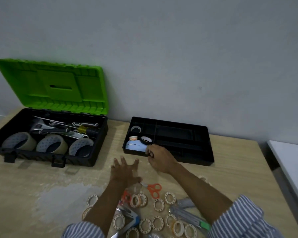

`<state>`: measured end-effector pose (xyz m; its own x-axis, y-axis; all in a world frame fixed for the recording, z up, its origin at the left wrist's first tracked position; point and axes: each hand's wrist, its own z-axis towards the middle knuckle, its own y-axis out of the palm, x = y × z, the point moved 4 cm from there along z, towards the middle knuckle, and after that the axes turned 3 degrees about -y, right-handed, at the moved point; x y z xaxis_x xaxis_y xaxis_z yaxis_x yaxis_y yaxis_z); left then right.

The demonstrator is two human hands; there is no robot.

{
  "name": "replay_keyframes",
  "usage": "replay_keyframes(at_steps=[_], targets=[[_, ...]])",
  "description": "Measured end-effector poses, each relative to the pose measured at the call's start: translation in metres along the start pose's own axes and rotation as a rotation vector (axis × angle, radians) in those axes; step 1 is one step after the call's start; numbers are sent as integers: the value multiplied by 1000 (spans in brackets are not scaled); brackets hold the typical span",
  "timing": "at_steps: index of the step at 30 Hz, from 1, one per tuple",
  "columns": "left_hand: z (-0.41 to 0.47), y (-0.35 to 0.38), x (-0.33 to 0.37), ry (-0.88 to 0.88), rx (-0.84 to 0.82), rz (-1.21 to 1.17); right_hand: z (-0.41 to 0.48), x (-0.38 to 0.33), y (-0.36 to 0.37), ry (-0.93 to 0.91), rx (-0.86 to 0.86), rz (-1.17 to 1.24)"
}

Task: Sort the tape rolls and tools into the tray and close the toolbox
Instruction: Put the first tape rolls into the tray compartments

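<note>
The black divided tray (pixel 210 152) sits on the table by the wall. Its left compartments hold a clear tape roll (pixel 136 129), a small orange-and-white roll (pixel 133 138), a black tape roll (pixel 146 140) and a light blue object (pixel 136 146). My right hand (pixel 160 160) is at the tray's front-left wall beside the blue object, fingers curled; I cannot see whether they hold anything. My left hand (pixel 126 170) hovers over the table in front of the tray with its fingers spread and nothing in it. Several small tape rolls (pixel 159 204) and orange scissors (pixel 154 190) lie near the front edge.
The toolbox (pixel 41 157) stands at the left with its green lid (pixel 55 83) propped open against the wall. Inside are three big tape rolls (pixel 52 144), a wrench (pixel 41 127) and screwdrivers. Grey utility knives (pixel 187 214) and a blue-handled tool (pixel 135 220) lie among the small rolls. A white surface (pixel 296 169) adjoins on the right.
</note>
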<state>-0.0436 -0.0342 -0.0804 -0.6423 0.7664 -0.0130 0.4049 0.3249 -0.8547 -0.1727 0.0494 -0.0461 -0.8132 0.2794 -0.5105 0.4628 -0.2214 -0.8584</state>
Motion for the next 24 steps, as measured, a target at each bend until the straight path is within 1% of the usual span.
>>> replay_keyframes(at_steps=[3, 4, 8, 10, 12, 14, 17, 19, 21, 24], targets=[[-3, 4, -1, 10, 54, 43, -34, -7, 8, 15, -192, 25], [-6, 6, -1, 17, 73, 55, -46, -11, 9, 3, -229, 12], [-8, 11, -4, 42, 109, 104, -80, -32, 16, -121, -233, -15], [-12, 10, -6, 68, 167, 91, -93, -47, 20, -201, -224, -36], [-13, 13, -11, 115, 215, 42, -98, -59, 30, -314, -259, -105], [-16, 13, -16, 164, 298, -25, -101, -65, 35, -377, -283, -177], [-19, 15, -26, 188, 368, -174, -97, -65, 37, -378, -297, -219], [-20, 19, -32, 179, 376, -208, -91, -62, 36, -352, -322, -243], [-21, 24, -36, 162, 382, -285, -84, -59, 32, -324, -371, -222], [-18, 31, -40, 126, 397, -378, -73, -56, 25, -331, -452, -142]])
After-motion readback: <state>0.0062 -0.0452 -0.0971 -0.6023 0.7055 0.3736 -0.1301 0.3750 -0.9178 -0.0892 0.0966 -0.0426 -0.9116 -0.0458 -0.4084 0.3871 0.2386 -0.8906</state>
